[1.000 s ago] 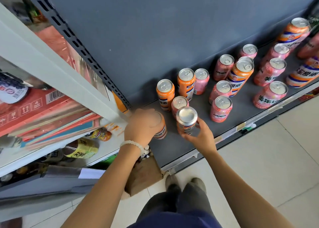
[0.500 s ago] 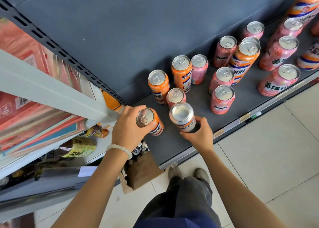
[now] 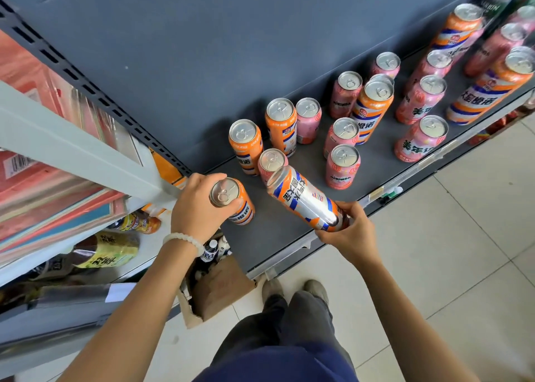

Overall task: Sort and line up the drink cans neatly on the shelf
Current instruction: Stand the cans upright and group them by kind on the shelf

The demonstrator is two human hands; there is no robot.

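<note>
the left hand (image 3: 197, 208) grips the top part of an orange can (image 3: 234, 202) that stands upright near the front left corner of the dark grey shelf (image 3: 278, 231); its label shows chinese characters that i cannot read well. the right hand (image 3: 351, 231) grips the bottom end of a silver and orange can (image 3: 304, 198), which is tilted with its top toward the back, close to a pink can (image 3: 270, 161); the print on it is chinese and lies sideways. further back and to the right stand more cans, mixed orange and pink, not in lines. a pink can (image 3: 341, 166) near the front reads "mirinda", and another pink can (image 3: 346, 93) behind shows the same word. a tall orange can (image 3: 372, 109) carries a small logo, too small to read. the cans at the right edge are partly cut off. on the floor, a torn cardboard box (image 3: 217, 292) holds small bottles, mostly hidden by the left arm.
</note>
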